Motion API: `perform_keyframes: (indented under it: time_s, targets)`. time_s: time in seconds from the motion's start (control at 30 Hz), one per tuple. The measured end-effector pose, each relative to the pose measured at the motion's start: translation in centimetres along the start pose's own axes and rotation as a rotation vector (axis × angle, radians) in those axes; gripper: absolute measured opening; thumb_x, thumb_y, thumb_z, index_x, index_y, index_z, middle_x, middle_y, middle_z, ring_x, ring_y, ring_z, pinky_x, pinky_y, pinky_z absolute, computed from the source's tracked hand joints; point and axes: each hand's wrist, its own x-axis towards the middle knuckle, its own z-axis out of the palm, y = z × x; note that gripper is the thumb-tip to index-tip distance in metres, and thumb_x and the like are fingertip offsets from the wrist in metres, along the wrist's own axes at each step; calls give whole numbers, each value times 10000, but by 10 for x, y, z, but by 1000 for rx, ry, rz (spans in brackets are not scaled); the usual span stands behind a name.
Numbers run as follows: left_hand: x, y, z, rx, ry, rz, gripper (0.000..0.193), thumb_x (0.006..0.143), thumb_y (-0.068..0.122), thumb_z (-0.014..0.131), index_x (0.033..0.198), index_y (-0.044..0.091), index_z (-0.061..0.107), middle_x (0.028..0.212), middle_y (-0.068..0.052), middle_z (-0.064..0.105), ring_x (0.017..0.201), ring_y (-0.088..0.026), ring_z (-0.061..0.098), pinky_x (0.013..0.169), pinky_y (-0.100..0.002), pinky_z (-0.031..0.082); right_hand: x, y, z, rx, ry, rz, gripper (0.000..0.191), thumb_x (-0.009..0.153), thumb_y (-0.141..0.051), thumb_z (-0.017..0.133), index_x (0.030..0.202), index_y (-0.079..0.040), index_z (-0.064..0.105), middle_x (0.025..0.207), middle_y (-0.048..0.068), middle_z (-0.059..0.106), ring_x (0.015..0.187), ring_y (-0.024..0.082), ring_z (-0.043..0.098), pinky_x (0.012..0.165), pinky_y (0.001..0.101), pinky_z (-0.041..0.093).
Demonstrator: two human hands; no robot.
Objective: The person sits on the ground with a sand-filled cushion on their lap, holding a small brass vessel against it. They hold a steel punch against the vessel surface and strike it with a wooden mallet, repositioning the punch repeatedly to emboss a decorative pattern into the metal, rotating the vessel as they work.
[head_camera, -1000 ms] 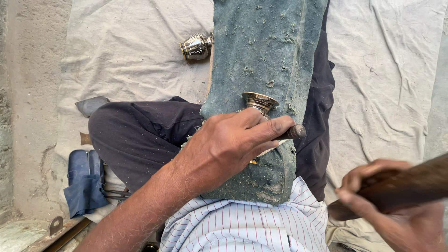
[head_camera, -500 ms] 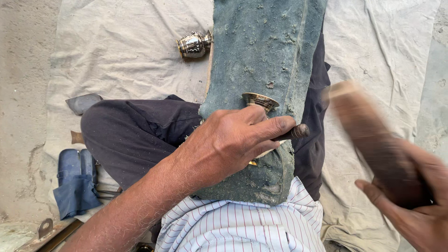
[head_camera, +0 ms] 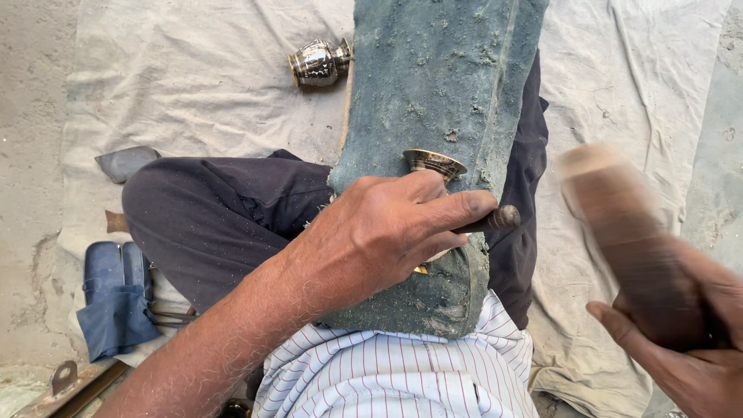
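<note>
My left hand [head_camera: 379, 232] grips a thin dark metal punch [head_camera: 495, 220] and presses a small brass vessel [head_camera: 433, 162] against a rough blue-green block [head_camera: 449, 93] that leans on my lap. Only the vessel's rim shows above my fingers. My right hand [head_camera: 681, 340], at the lower right, holds a thick brown wooden mallet [head_camera: 619, 232], raised and blurred by motion, its head to the right of the punch.
A finished engraved brass pot [head_camera: 319, 63] lies on the pale cloth [head_camera: 193, 85] at the top. Blue folded cloth [head_camera: 114, 298] and a grey stone [head_camera: 124, 162] lie to the left. My dark-trousered leg [head_camera: 217, 217] crosses under the block.
The mallet has swung up from level at the right edge to upright, its head nearer the punch. My left hand, the punch and the vessel have stayed in place.
</note>
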Motion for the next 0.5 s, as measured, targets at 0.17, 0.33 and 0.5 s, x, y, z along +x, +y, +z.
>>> perform_keyframes:
  time_s: [0.17,0.33,0.5]
  targets:
    - [1,1,1,0,-21,-37,442,937,178,778,1347,157,614,822,-37,551,658,-163,626,551,-327,556,1,-19,-3,-40,-63,151,481,806,-184,852,1185,-6,615,797,156,656,597,222,694,606,381,608]
    - [3,-3,4,12,18,-22,421,942,206,777,1323,132,612,860,-19,618,725,-141,656,610,-291,591,-2,-40,-9,-19,203,-325,701,684,-170,809,1310,62,596,922,191,704,756,273,722,734,404,625]
    - [0,-3,6,-80,89,-112,423,937,199,776,1318,126,609,932,-12,660,773,-117,695,629,-279,614,-7,-51,-4,99,182,-158,611,736,-79,831,1296,3,599,931,156,702,804,260,734,765,383,650]
